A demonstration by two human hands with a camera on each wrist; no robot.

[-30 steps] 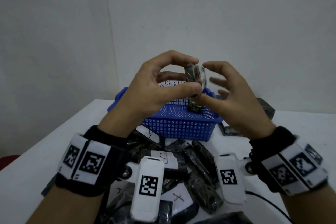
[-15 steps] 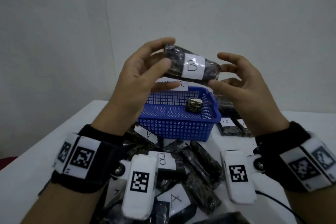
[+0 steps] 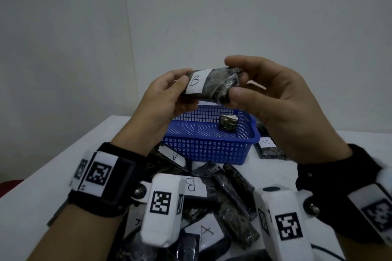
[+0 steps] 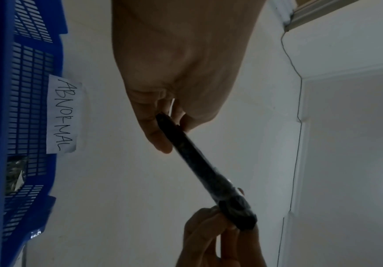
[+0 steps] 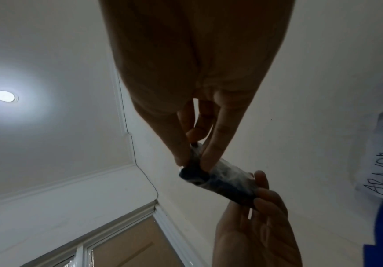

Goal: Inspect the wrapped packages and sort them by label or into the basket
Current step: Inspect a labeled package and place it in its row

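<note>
Bare pale walls meet in a corner behind a white desk (image 3: 38, 178); at the desk's centre stands a blue basket (image 3: 203, 150), with a paper sign reading ABNORMAL (image 4: 63, 115) at its far side; a heap of dark wrapped packages (image 3: 231, 199) lies at 6 o'clock from the basket, some showing white A or B labels; another A-labelled package (image 3: 267, 149) lies at 3 o'clock, just beside the basket wall; a small wrapped package (image 3: 228, 123) sits inside the basket toward its 2 o'clock corner; above the basket, both hands hold one dark package with a B label (image 3: 213, 86) in the air; the left hand (image 3: 164, 104) pinches its labelled end with curled fingers (image 4: 156, 133); the right hand (image 3: 282, 101) grips the other end between thumb and fingers (image 5: 217, 139).
</note>
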